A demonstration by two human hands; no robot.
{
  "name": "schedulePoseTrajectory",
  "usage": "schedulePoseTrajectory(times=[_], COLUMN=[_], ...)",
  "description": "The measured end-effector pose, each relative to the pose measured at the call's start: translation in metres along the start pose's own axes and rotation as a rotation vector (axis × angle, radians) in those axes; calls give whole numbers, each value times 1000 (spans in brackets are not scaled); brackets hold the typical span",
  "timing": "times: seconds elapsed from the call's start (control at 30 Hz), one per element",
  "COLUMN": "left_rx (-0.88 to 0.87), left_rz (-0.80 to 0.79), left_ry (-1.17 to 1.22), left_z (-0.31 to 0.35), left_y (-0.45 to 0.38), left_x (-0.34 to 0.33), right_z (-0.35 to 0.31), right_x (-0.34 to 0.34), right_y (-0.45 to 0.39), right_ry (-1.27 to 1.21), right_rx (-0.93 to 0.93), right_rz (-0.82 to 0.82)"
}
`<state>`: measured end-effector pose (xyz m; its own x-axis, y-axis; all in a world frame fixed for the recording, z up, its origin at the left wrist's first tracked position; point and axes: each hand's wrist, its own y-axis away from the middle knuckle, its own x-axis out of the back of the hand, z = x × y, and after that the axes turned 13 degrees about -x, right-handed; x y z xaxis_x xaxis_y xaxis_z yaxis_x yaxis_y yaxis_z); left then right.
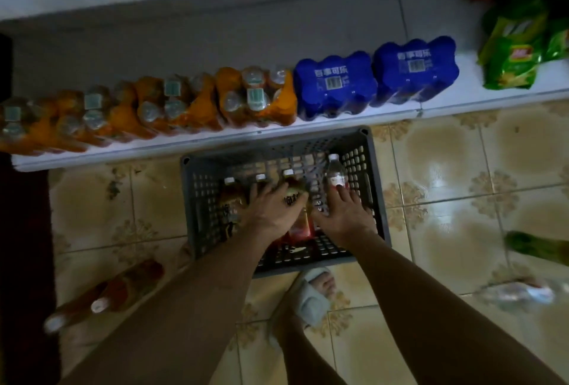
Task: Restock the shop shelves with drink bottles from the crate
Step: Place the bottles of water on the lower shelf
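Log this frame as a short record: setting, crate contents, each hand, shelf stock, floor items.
setting: tiled shop floor, low white shelf
crate: grey plastic crate with several drink bottles
left hand: grip around a brown drink bottle
right hand: fingers spread, reaching for the clear water bottle
shelf stock: orange drink multipacks, blue cola packs
floor: loose bottles

Floor: glossy cream tiles (455, 169) with brown floral corner motifs. Green snack bags (511, 51) piled at the far right, upper corner. Dark red mat or edge (24, 246) along the left margin. Foot in a pale open-toe slipper (314, 295) on the tiles, toes showing. Grey wall (184, 36) behind, with a paler band above it.
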<state>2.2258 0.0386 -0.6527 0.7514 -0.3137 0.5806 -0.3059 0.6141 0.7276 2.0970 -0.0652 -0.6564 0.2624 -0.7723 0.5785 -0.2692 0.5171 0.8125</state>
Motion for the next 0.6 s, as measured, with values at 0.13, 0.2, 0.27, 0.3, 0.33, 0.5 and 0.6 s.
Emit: schedulePoseTrajectory(times=[0.13,0.2,0.27,0.3,0.33,0.5,0.6], left_rx=[-23,-37,-31,-30,-36,-109,-148], left_rz=[-28,-31,-7,18,42,259,351], left_ry=[3,13,2,1,10,11,10], left_z=[-6,-10,-17,-20,-25,-35,-40], left_y=[-52,-75,-94,-104,-113,-140,-151], left_x=[-49,-70,-90,-100,-110,-138,-146], right_z=[19,24,29,30,32,22,19], right_x=[-39,-58,-73,-80,-86,-104,-103], right_y=[-61,-90,-113,-124,-134,-172,-196], right_ry=[-129,-203,-244,-264,-276,-134,-196], right_rx=[-115,-180,-238,-264,-293,-390,-404], right_rz=[-30,-4,16,30,42,198,197])
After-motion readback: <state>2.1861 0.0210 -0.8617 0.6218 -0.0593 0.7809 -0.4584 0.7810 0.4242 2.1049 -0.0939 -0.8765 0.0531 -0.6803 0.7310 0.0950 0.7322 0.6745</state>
